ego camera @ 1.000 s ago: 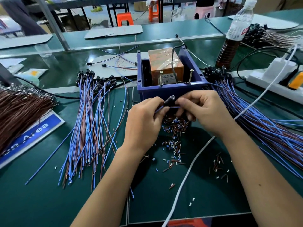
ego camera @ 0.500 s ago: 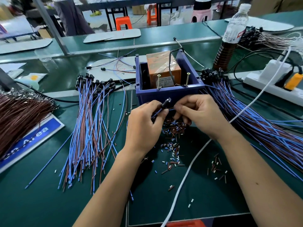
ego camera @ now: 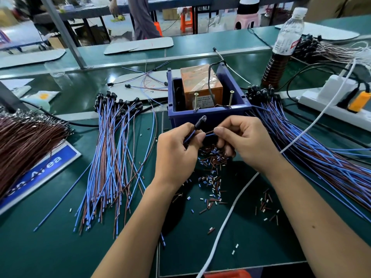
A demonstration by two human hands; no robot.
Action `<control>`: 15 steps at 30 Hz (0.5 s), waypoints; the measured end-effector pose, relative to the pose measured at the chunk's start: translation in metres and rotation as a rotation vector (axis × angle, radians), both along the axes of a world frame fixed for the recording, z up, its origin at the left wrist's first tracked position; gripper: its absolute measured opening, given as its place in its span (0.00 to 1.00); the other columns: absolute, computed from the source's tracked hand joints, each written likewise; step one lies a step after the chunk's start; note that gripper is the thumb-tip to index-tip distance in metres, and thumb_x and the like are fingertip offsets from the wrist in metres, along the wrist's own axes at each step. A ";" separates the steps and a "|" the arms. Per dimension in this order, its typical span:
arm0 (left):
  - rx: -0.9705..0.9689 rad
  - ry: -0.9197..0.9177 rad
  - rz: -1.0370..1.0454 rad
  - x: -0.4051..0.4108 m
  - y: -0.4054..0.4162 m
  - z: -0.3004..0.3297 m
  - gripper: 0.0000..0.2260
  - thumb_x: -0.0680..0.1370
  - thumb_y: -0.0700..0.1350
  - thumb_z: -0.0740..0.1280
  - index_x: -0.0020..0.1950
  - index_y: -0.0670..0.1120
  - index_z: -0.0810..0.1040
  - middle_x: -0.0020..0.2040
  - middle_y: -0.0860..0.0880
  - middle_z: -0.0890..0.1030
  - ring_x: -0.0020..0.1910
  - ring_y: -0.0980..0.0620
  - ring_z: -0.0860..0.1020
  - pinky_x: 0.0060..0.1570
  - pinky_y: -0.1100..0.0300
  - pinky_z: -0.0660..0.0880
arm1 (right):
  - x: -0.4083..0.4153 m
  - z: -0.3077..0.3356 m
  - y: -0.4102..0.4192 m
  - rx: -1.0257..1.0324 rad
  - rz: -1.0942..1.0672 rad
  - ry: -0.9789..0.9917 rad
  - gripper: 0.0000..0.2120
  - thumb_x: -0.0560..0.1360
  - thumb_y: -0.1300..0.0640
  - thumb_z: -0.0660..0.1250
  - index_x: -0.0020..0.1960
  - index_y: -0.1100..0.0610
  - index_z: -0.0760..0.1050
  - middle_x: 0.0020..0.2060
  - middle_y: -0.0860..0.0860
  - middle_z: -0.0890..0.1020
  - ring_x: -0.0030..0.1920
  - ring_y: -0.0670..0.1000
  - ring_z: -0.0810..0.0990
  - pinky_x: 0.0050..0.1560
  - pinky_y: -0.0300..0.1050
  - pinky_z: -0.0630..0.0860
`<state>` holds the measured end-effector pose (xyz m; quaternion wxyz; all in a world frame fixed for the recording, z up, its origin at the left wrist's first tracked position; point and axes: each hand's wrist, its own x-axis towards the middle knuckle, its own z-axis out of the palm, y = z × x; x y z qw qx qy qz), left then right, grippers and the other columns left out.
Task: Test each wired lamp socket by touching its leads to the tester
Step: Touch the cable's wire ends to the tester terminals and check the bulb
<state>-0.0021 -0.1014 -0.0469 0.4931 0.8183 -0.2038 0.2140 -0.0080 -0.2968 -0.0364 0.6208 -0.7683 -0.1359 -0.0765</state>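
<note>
The lamp socket [ego camera: 200,121], small and black with a pale tip, sits between our two hands just in front of the near wall of the blue bin [ego camera: 208,115], tilted up and away from us, its blue and brown leads [ego camera: 208,133] running down and across between the fingers.

In the head view, we see the bin holding an orange transformer-like tester block [ego camera: 200,85] wrapped in clear tape, with two upright screws [ego camera: 230,99] standing at its near edge and a black cable looping over it. To the left lies a spread bundle of blue and brown wired sockets [ego camera: 108,157], black heads pointing away from us; farther left a mass of brown wires [ego camera: 22,145] lies over a blue sign [ego camera: 40,173]. To the right another thick bundle of blue and brown wired sockets [ego camera: 313,157] fans toward the mat's edge. Cut insulation scraps [ego camera: 212,173] litter the green mat [ego camera: 60,247] below the hands. A white cable [ego camera: 230,213] crosses the mat under our right forearm up to a white power strip [ego camera: 331,109]. A plastic bottle [ego camera: 283,47] of dark liquid stands behind.

Our left hand [ego camera: 176,155] has its fingers curled, thumb and forefinger pinching the leads just below the socket. Our right hand [ego camera: 243,141] is likewise curled, thumb and forefinger pinching the leads' other stretch.
</note>
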 end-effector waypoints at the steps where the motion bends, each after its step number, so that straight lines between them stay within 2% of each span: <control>1: 0.001 -0.003 0.002 -0.001 0.000 0.001 0.12 0.80 0.47 0.69 0.41 0.41 0.78 0.33 0.46 0.79 0.35 0.41 0.77 0.36 0.43 0.75 | 0.000 0.001 0.000 -0.002 0.000 -0.009 0.07 0.82 0.59 0.70 0.46 0.59 0.81 0.32 0.55 0.83 0.26 0.49 0.76 0.27 0.39 0.73; 4: -0.031 -0.012 0.068 0.001 0.006 0.006 0.11 0.80 0.46 0.69 0.40 0.42 0.78 0.32 0.47 0.78 0.31 0.46 0.75 0.32 0.49 0.74 | 0.001 0.001 -0.004 0.040 -0.056 -0.018 0.07 0.82 0.60 0.70 0.46 0.61 0.80 0.31 0.54 0.82 0.25 0.49 0.75 0.26 0.39 0.72; 6: -0.112 -0.012 0.107 0.002 0.013 0.009 0.08 0.79 0.43 0.70 0.40 0.45 0.80 0.33 0.50 0.80 0.29 0.55 0.74 0.30 0.61 0.71 | 0.003 0.000 -0.008 0.079 -0.100 -0.014 0.08 0.82 0.61 0.70 0.45 0.62 0.80 0.31 0.54 0.82 0.24 0.49 0.74 0.26 0.39 0.71; 7: -0.135 -0.005 0.108 0.002 0.014 0.010 0.07 0.79 0.41 0.71 0.41 0.46 0.81 0.34 0.51 0.80 0.29 0.57 0.74 0.30 0.65 0.69 | 0.004 0.000 -0.009 0.082 -0.098 -0.010 0.07 0.81 0.61 0.71 0.45 0.62 0.81 0.31 0.54 0.83 0.24 0.49 0.74 0.25 0.39 0.71; 10: -0.125 0.018 0.064 -0.001 0.011 0.009 0.05 0.79 0.40 0.72 0.43 0.44 0.82 0.33 0.52 0.81 0.31 0.54 0.78 0.33 0.64 0.73 | 0.001 -0.002 -0.004 0.082 -0.002 0.035 0.01 0.80 0.61 0.73 0.51 0.58 0.83 0.35 0.56 0.85 0.24 0.49 0.75 0.25 0.40 0.71; 12: -0.107 0.009 0.062 -0.002 0.007 0.008 0.06 0.79 0.42 0.72 0.43 0.43 0.82 0.33 0.54 0.81 0.32 0.56 0.78 0.35 0.66 0.73 | -0.001 -0.003 0.001 0.100 0.038 0.057 0.04 0.80 0.59 0.73 0.55 0.55 0.84 0.37 0.56 0.86 0.25 0.49 0.75 0.24 0.39 0.70; 15: -0.139 -0.030 0.072 -0.004 0.002 0.008 0.06 0.79 0.43 0.72 0.42 0.44 0.82 0.33 0.53 0.80 0.31 0.56 0.77 0.34 0.67 0.71 | -0.003 -0.004 0.011 0.188 0.035 0.068 0.05 0.79 0.59 0.74 0.55 0.55 0.85 0.36 0.56 0.85 0.25 0.48 0.74 0.23 0.38 0.68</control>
